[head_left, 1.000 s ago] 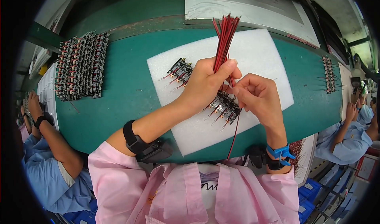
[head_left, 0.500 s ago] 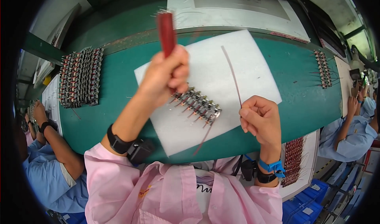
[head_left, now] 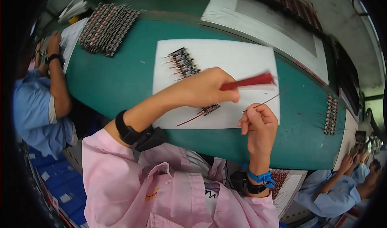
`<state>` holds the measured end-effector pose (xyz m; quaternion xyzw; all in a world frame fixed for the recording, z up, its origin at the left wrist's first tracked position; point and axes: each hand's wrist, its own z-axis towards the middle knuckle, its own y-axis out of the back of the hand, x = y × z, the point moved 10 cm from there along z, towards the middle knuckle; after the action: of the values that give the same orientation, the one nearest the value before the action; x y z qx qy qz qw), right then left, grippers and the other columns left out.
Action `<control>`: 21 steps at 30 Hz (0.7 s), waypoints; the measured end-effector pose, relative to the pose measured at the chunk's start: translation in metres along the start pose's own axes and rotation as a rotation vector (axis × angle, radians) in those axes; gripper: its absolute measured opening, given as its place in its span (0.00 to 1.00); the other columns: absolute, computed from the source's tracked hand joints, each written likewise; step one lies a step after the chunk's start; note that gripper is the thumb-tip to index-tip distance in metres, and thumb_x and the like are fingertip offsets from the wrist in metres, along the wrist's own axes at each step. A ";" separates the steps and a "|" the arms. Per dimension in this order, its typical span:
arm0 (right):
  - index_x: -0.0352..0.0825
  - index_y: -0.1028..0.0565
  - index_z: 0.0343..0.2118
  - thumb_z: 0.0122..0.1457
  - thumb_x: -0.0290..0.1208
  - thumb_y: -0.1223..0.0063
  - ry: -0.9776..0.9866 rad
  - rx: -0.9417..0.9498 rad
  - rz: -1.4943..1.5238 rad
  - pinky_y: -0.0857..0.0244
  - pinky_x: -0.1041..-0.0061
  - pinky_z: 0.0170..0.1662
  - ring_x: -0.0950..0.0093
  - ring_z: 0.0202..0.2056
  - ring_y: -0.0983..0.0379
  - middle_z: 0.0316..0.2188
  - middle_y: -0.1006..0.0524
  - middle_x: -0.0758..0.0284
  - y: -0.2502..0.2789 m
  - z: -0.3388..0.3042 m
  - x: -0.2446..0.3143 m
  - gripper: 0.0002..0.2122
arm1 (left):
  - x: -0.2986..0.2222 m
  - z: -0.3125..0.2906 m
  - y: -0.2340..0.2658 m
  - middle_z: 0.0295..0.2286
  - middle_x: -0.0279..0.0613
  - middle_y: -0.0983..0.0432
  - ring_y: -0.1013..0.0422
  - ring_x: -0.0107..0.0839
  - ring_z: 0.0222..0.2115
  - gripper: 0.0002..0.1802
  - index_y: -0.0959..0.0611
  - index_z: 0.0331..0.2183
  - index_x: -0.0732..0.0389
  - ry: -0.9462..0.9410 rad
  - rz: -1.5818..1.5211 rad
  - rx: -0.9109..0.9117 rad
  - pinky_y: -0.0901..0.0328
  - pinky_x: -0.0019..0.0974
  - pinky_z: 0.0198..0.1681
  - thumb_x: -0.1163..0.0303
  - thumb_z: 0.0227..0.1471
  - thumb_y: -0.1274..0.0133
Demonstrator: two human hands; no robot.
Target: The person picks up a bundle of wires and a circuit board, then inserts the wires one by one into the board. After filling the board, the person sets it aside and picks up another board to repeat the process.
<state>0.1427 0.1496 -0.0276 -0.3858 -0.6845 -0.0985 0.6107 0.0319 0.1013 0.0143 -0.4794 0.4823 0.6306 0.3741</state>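
My left hand (head_left: 207, 86) is closed round a bundle of thin red wires (head_left: 252, 81), which points to the right above a white foam sheet (head_left: 242, 54). Between the fingertips of my right hand (head_left: 261, 121), just below the bundle, I pinch a single red wire (head_left: 271, 99) whose free end slants up to the right. A strip of small circuit boards (head_left: 183, 62) lies on the foam, its middle hidden beneath my left hand and forearm. From its near end a red wire (head_left: 189, 120) sticks out toward the lower left.
The foam rests on a green table (head_left: 133, 73). Stacked circuit-board strips (head_left: 108, 28) stand at the far left, and another strip (head_left: 330, 114) lies at the right. A white framed panel (head_left: 225, 12) borders the back. Co-workers in blue sit at left (head_left: 34, 103) and right (head_left: 336, 193).
My left hand has swung the wire bundle from upright to pointing right, close to my right hand. The right hand still pinches its wire. The whole view has turned.
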 end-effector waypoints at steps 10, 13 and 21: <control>0.28 0.34 0.24 0.48 0.23 0.55 0.233 -0.049 -0.073 0.42 0.84 0.21 0.81 0.13 0.41 0.17 0.32 0.65 -0.031 -0.002 0.007 0.04 | 0.005 -0.023 -0.006 0.12 0.38 0.35 0.39 0.21 0.15 0.11 0.25 0.22 0.68 0.234 0.091 0.208 0.44 0.27 0.18 0.68 0.41 0.51; 0.27 0.33 0.24 0.48 0.23 0.55 0.249 -0.071 -0.091 0.43 0.84 0.21 0.81 0.14 0.41 0.17 0.31 0.65 -0.035 -0.001 0.006 0.04 | 0.003 -0.024 -0.001 0.12 0.40 0.35 0.39 0.22 0.15 0.10 0.25 0.22 0.69 0.188 0.125 0.238 0.45 0.28 0.18 0.69 0.40 0.51; 0.26 0.31 0.25 0.46 0.22 0.55 0.213 -0.120 -0.137 0.46 0.84 0.19 0.81 0.15 0.39 0.18 0.30 0.65 -0.052 -0.002 -0.002 0.04 | -0.004 -0.030 0.014 0.12 0.50 0.34 0.37 0.37 0.13 0.09 0.26 0.19 0.71 0.024 0.221 0.260 0.43 0.36 0.19 0.72 0.38 0.52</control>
<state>0.1104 0.1118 -0.0118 -0.3611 -0.6334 -0.2212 0.6477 0.0275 0.0692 0.0193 -0.3786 0.6139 0.5944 0.3557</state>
